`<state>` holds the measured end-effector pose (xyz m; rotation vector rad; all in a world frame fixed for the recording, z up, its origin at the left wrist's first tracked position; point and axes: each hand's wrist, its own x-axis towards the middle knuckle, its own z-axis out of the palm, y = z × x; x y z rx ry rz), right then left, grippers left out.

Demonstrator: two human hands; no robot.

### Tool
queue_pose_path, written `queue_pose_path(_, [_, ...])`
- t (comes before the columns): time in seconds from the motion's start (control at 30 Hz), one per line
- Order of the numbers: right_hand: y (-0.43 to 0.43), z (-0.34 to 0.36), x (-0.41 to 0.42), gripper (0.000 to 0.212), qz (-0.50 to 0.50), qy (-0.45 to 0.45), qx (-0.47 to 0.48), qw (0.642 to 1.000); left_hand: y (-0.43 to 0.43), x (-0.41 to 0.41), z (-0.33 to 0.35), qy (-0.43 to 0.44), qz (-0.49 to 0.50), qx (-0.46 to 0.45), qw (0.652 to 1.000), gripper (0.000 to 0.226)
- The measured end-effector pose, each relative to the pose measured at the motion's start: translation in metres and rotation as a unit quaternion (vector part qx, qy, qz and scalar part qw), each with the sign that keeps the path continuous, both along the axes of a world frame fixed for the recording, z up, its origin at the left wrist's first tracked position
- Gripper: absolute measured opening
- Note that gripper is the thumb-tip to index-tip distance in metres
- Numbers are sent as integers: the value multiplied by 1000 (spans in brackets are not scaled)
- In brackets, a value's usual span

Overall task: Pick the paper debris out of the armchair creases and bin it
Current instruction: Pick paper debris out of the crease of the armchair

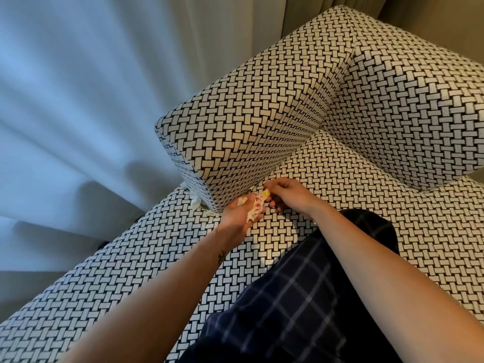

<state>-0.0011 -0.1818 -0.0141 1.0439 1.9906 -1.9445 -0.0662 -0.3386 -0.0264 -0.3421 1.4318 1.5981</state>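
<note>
Paper debris [255, 210] in left hand [234, 214], right hand [286, 196] pinching, beside armrest [235, 142]

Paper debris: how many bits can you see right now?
3. A printed wad gripped in the left hand; a yellow scrap pinched by the right hand; a white scrap wedged under the armrest corner. More may hide in the crease.

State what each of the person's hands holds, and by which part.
The left hand grips a crumpled wad of printed paper around its middle; the right hand pinches a small yellow scrap by its edge.
</note>
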Motion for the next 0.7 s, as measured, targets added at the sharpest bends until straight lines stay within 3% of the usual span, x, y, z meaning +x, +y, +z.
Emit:
queue_pose_path(0.33, [-11, 9, -25, 64, 138, -87, 28, 986, -16, -4, -8, -82, 52, 6, 995, 34])
queue_pose_path(0.6, [-6, 5, -50, 65, 213, -164, 97, 958, -20, -5, -5, -79, 32, 36, 996, 25])
queue_pose_path(0.7, [-8, 1, -48, 66, 198, -141, 119, 963, -21, -6, -3, -75, 28, 39, 996, 26])
